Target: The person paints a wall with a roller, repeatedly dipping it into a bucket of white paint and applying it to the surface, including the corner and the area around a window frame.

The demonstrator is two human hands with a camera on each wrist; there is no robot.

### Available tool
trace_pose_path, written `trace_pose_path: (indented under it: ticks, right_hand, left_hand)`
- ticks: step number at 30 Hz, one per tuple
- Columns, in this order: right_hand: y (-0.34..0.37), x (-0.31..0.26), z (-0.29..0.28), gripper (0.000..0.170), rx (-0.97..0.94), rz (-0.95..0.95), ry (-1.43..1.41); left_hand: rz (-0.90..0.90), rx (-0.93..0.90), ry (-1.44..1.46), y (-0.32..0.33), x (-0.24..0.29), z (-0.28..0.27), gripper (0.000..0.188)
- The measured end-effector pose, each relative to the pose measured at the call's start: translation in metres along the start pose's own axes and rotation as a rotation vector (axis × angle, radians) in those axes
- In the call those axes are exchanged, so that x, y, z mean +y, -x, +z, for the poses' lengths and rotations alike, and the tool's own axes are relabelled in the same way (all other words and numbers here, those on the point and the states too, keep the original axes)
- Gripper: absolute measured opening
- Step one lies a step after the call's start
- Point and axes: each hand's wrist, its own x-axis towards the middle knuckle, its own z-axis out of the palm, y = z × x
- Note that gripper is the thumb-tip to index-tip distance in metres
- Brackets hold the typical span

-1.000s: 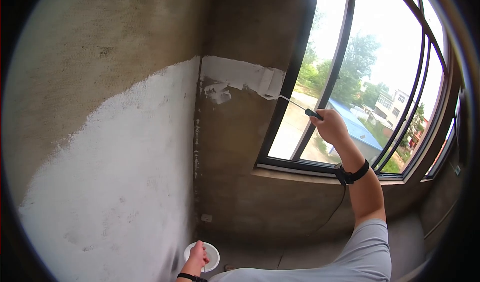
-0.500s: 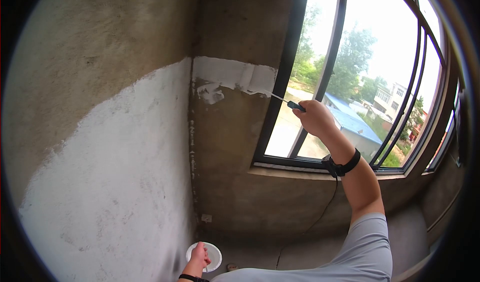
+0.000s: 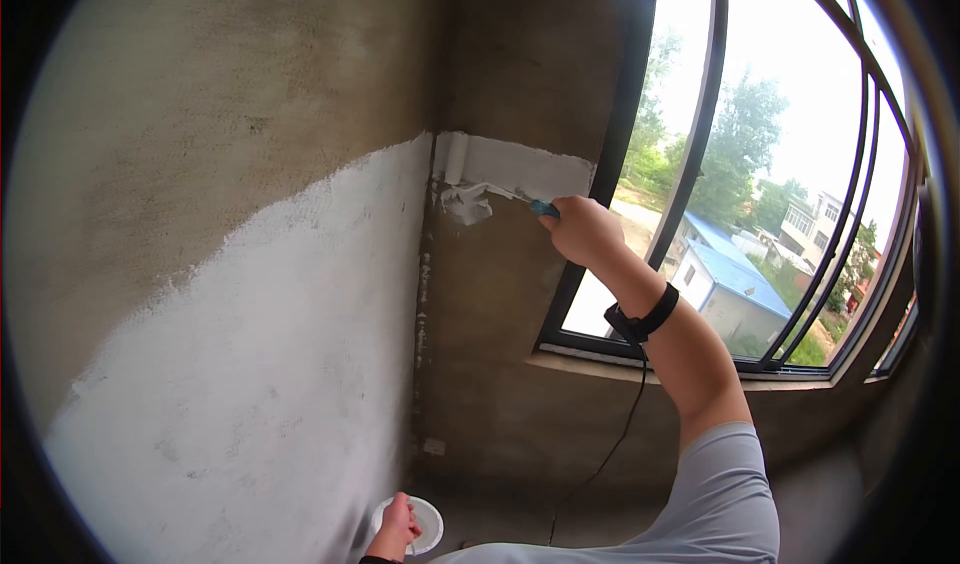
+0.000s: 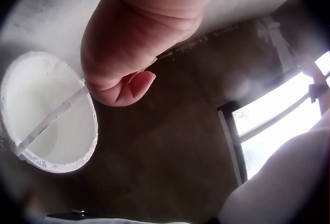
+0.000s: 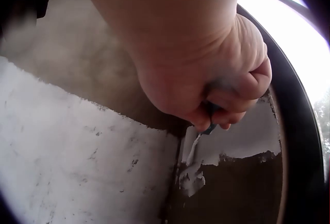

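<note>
My right hand (image 3: 585,232) grips the blue-green handle of a paint roller (image 3: 456,159). The roller's pale sleeve lies upright against a band of white paint (image 3: 530,169) on the wall beside the window, close to the corner. In the right wrist view, the fingers are curled round the handle (image 5: 209,127), and the thin frame is coated white. Low down, my left hand (image 3: 397,524) holds a white bucket (image 3: 438,526) by its bail handle (image 4: 51,120), curled fingers around it. Pale paint shows inside the bucket in the left wrist view.
The left wall (image 3: 300,344) is white below and bare brown plaster (image 3: 250,84) above. A dark-framed window (image 3: 625,94) borders the painted band on the right, with a sill (image 3: 570,364) below. A socket (image 3: 433,446) sits low near the corner. A cable hangs from the right wrist strap.
The roller has travelled left along the white band, from beside the window frame to near the corner, my right hand moving with it. The left hand keeps holding the bucket. The head view has shifted slightly.
</note>
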Motion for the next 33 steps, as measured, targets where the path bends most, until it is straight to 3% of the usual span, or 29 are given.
trace_pose_path:
  ticks: [10, 12, 15, 23, 31, 33]
  right_hand:
    - [-0.013, -0.013, 0.012, 0.031, -0.001, -0.055, -0.026]
    - [-0.006, -0.002, 0.020, 0.031, 0.147, -0.111, -0.055]
    - [-0.001, 0.022, 0.009, 0.031, 0.049, -0.012, -0.061]
    - [0.053, 0.114, -0.022, 0.027, 0.057, 0.186, -0.078]
    - [0.091, 0.173, -0.036, 0.028, 0.120, 0.207, -0.134]
    - [0.093, 0.175, -0.043, 0.027, 0.066, 0.250, -0.153]
  left_hand:
    - [0.028, 0.020, 0.050, -0.003, 0.012, -0.014, 0.027]
    - [0.007, 0.015, 0.070, -0.006, 0.013, -0.013, 0.028]
    - [0.020, 0.002, 0.038, -0.004, 0.013, -0.008, 0.028]
    - [-0.023, -0.009, -0.055, -0.011, 0.018, 0.016, 0.027]
    - [-0.068, -0.133, -0.159, -0.029, 0.019, 0.036, 0.027]
    - [-0.018, -0.069, -0.257, -0.014, 0.024, 0.051, 0.024]
